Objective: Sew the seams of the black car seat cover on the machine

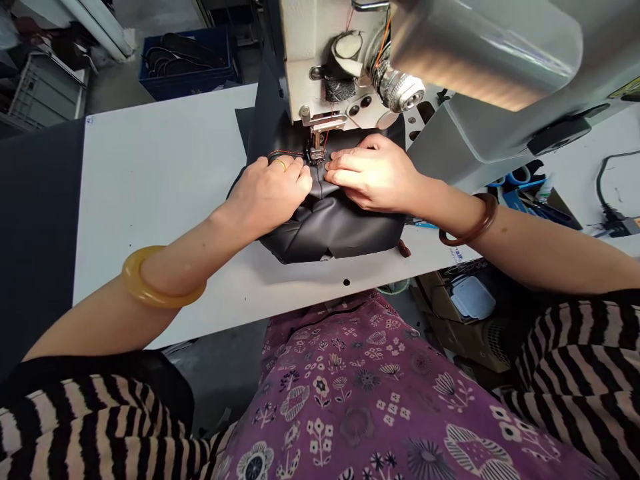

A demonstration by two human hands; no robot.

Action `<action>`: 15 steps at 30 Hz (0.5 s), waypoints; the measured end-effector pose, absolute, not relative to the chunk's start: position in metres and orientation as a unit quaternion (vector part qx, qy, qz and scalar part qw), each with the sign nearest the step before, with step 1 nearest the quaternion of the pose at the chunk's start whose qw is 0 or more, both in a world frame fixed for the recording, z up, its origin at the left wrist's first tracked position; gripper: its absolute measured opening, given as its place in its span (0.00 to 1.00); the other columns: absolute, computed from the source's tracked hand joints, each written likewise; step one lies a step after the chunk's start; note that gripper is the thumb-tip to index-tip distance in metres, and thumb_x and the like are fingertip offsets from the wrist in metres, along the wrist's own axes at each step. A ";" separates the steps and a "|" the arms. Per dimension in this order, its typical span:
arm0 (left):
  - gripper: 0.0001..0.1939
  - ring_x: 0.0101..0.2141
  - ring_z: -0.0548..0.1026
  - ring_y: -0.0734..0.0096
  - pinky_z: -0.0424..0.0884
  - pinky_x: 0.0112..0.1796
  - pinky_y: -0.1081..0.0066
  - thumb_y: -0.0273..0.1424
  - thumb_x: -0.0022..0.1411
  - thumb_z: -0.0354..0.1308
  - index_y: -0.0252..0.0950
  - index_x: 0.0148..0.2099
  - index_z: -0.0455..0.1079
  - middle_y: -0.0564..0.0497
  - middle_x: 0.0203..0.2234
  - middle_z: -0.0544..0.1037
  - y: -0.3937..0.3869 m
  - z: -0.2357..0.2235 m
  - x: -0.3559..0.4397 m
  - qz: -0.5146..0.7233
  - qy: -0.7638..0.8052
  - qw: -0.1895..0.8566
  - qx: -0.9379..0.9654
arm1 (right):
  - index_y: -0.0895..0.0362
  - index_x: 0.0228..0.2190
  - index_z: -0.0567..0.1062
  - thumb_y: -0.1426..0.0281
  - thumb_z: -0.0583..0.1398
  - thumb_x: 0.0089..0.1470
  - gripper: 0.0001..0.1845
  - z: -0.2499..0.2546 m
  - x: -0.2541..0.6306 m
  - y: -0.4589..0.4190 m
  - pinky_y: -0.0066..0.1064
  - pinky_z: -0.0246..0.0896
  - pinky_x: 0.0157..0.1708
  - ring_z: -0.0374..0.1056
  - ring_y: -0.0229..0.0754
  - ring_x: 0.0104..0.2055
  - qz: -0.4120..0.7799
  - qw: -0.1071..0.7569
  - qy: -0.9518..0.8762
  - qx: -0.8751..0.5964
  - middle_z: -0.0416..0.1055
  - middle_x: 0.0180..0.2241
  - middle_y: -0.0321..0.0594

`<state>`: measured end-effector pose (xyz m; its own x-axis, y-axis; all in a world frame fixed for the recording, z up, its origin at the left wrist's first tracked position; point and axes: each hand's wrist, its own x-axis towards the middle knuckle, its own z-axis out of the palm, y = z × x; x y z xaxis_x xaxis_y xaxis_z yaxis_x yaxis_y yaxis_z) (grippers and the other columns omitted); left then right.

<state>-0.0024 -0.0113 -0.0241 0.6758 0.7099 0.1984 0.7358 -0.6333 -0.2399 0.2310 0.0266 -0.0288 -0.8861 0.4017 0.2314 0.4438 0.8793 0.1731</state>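
Note:
A piece of black leather-like material [345, 230] lies bunched and folded under the presser foot [317, 148] of a sewing machine [310, 67]. My left hand [270, 193], with a ring on it, is closed on the material just left of the foot, its fingers curled over a fold. To the right of the foot, my right hand [377, 172] grips the material with its fingertips close to the needle. A seam runs toward me between the two hands. Orange stitching [287, 154] shows along the edge by my left fingers. Both thumbs are largely hidden.
The white table [165, 153] extends to the left. A blue crate [187, 83] with dark pieces stands on the floor behind it. At the right are a blue tray [537, 203] with tools and a black cable [603, 193]. The machine head overhangs both hands.

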 end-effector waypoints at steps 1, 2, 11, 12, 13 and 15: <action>0.24 0.48 0.76 0.50 0.71 0.38 0.57 0.21 0.65 0.39 0.29 0.56 0.71 0.34 0.49 0.77 -0.010 -0.023 -0.004 -0.036 -0.395 0.155 -0.905 | 0.58 0.47 0.71 0.74 0.41 0.65 0.21 -0.030 0.230 0.024 0.40 0.55 0.45 0.68 0.42 0.51 -0.134 0.102 -0.961 -0.220 0.74 0.48 0.42; 0.24 0.48 0.76 0.51 0.71 0.38 0.58 0.22 0.65 0.39 0.30 0.56 0.71 0.36 0.49 0.77 -0.010 -0.022 -0.006 -0.033 -0.389 0.159 -0.907 | 0.58 0.47 0.71 0.74 0.41 0.66 0.21 -0.031 0.229 0.022 0.39 0.56 0.45 0.68 0.41 0.51 -0.155 0.109 -0.956 -0.222 0.74 0.48 0.40; 0.24 0.48 0.75 0.53 0.70 0.43 0.57 0.21 0.65 0.41 0.33 0.58 0.70 0.37 0.47 0.77 -0.013 -0.020 -0.005 -0.059 -0.377 0.148 -0.912 | 0.57 0.51 0.71 0.71 0.45 0.64 0.21 -0.037 0.228 0.019 0.40 0.55 0.48 0.67 0.42 0.51 -0.176 0.114 -0.949 -0.236 0.74 0.48 0.39; 0.24 0.48 0.75 0.54 0.70 0.43 0.57 0.22 0.66 0.41 0.33 0.57 0.70 0.37 0.48 0.77 -0.013 -0.021 -0.005 -0.060 -0.378 0.153 -0.911 | 0.57 0.51 0.71 0.71 0.46 0.63 0.20 -0.037 0.229 0.019 0.40 0.55 0.48 0.67 0.42 0.51 -0.176 0.120 -0.948 -0.236 0.75 0.48 0.39; 0.23 0.48 0.75 0.54 0.70 0.43 0.57 0.22 0.66 0.41 0.33 0.57 0.70 0.37 0.49 0.77 -0.013 -0.021 -0.005 -0.062 -0.377 0.159 -0.910 | 0.56 0.50 0.71 0.71 0.46 0.63 0.20 -0.038 0.229 0.019 0.39 0.55 0.48 0.68 0.42 0.51 -0.176 0.127 -0.947 -0.236 0.75 0.48 0.38; 0.23 0.48 0.75 0.54 0.70 0.42 0.58 0.23 0.67 0.40 0.33 0.57 0.70 0.37 0.50 0.77 -0.012 -0.022 -0.006 -0.061 -0.374 0.168 -0.910 | 0.55 0.50 0.71 0.71 0.46 0.63 0.19 -0.040 0.230 0.020 0.39 0.55 0.48 0.68 0.42 0.50 -0.172 0.136 -0.947 -0.234 0.75 0.47 0.37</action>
